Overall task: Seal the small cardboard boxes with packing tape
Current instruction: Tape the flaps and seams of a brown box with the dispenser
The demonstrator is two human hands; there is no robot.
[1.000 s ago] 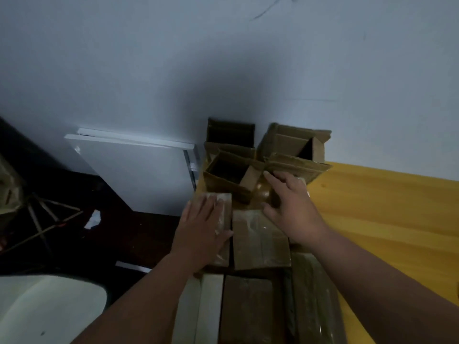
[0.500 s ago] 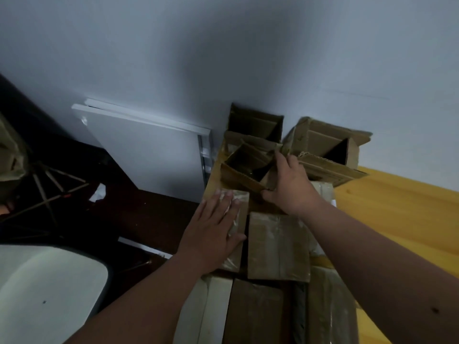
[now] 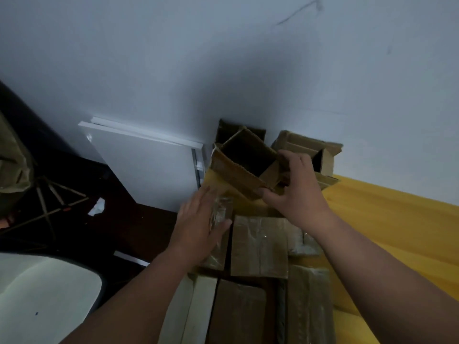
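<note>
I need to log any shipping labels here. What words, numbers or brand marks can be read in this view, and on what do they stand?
None can be read. The open box held by the right hand shows plain cardboard. The taped boxes near the left hand show only glare. The wall bears scuffs, not writing.

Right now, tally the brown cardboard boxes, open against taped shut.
Open boxes: 3, one gripped by the right hand, two behind it.
Taped boxes: 4, one under the left hand.
Total: 7.
</note>
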